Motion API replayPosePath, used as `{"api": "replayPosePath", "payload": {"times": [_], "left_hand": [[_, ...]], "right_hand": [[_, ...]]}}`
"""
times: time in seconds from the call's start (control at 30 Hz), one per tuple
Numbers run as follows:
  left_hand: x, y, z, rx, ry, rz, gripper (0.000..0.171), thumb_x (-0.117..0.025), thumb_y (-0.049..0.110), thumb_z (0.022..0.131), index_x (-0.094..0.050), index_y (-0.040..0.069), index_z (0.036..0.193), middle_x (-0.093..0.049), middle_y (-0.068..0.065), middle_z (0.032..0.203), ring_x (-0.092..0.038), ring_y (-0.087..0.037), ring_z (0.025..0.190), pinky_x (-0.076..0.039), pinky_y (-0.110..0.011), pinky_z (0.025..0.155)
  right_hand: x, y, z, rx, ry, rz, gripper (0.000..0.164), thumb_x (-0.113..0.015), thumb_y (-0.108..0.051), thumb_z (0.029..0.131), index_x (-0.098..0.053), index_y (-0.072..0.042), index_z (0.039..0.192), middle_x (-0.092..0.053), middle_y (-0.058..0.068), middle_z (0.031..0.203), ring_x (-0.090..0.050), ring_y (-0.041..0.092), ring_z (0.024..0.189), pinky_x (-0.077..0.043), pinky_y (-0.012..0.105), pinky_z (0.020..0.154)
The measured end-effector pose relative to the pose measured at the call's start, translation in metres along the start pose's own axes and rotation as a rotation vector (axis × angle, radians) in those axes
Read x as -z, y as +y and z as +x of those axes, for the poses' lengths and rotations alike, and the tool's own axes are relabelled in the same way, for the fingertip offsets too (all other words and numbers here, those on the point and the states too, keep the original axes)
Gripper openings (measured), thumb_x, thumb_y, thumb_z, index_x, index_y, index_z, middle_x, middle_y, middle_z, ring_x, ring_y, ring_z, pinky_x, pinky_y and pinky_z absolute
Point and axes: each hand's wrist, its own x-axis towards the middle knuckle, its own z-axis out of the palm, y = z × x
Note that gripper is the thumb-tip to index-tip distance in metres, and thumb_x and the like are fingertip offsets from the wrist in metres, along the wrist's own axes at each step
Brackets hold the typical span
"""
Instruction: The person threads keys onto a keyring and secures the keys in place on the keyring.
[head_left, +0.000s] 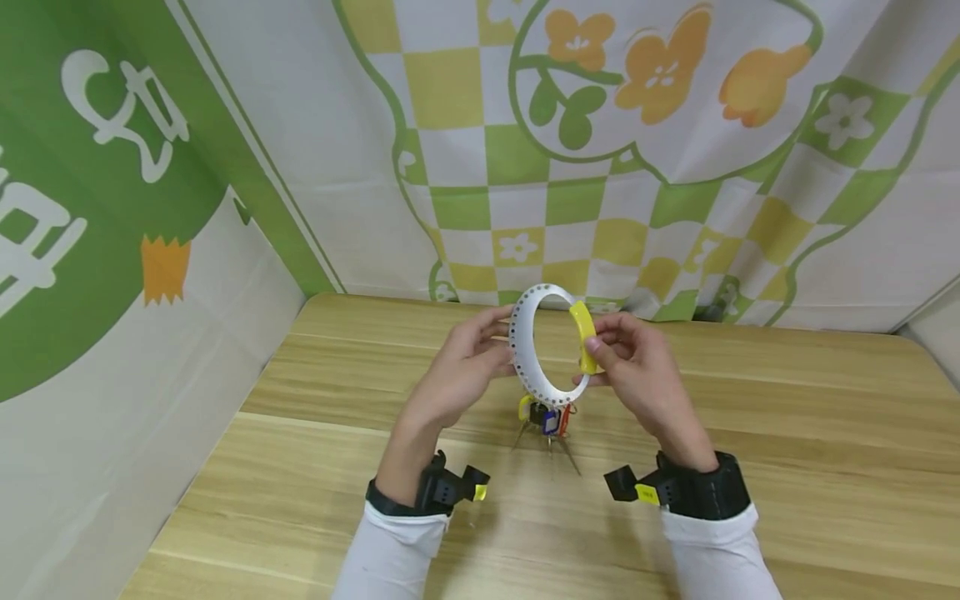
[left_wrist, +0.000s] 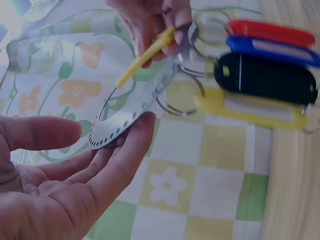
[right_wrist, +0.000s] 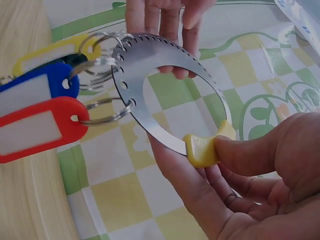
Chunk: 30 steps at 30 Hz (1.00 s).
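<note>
A large silver key ring [head_left: 527,354] with holes along its band is held up over the table. My right hand [head_left: 647,375] pinches its yellow grip [right_wrist: 202,150] between thumb and fingers. On the opposite side, my left hand [head_left: 465,371] supports the band with extended fingers; in the left wrist view its thumb stands apart from the metal. Key tags hang by small split rings from the lower band: red [right_wrist: 45,127], blue [right_wrist: 42,90], dark green or black [left_wrist: 265,78] and yellow [left_wrist: 250,110]. Thin keys [head_left: 568,457] dangle below them.
Beneath the hands lies a wood-grain table [head_left: 300,492]. A checkered, flower-printed cloth [head_left: 517,196] hangs behind its far edge, and a green and white cloth [head_left: 150,292] hangs at the left. Each wrist wears a black camera mount [head_left: 708,487].
</note>
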Motion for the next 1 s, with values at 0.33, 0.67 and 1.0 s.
{"api": "replayPosePath", "payload": {"times": [0.33,0.67,1.0], "left_hand": [[-0.001,0.004,-0.002,-0.011,0.036,-0.019,0.051,-0.051,0.002,0.089,-0.039,0.014,0.137,-0.052,-0.016,0.112,-0.057,-0.030,0.101,-0.047,-0.037,0.079],[-0.008,0.005,0.000,-0.220,0.169,0.057,0.049,-0.057,-0.009,0.080,-0.053,0.013,0.123,-0.060,-0.013,0.099,-0.061,-0.028,0.085,-0.050,-0.037,0.067],[-0.005,0.012,-0.005,-0.191,0.050,-0.047,0.042,-0.058,-0.007,0.080,-0.050,0.009,0.119,-0.057,-0.018,0.100,-0.061,-0.032,0.083,-0.050,-0.042,0.066]], "right_hand": [[-0.002,-0.003,-0.002,0.097,0.062,0.009,0.026,-0.055,-0.009,0.089,-0.052,0.005,0.110,-0.049,0.022,0.096,-0.055,0.027,0.081,-0.050,0.038,0.066],[0.000,-0.014,-0.008,0.280,0.106,-0.045,0.025,-0.060,-0.017,0.087,-0.059,-0.003,0.108,-0.054,0.014,0.094,-0.056,0.026,0.084,-0.050,0.036,0.063],[0.018,-0.025,-0.015,0.297,-0.055,-0.082,0.025,-0.059,-0.011,0.087,-0.057,-0.003,0.110,-0.054,0.016,0.094,-0.057,0.024,0.079,-0.050,0.039,0.059]]}}
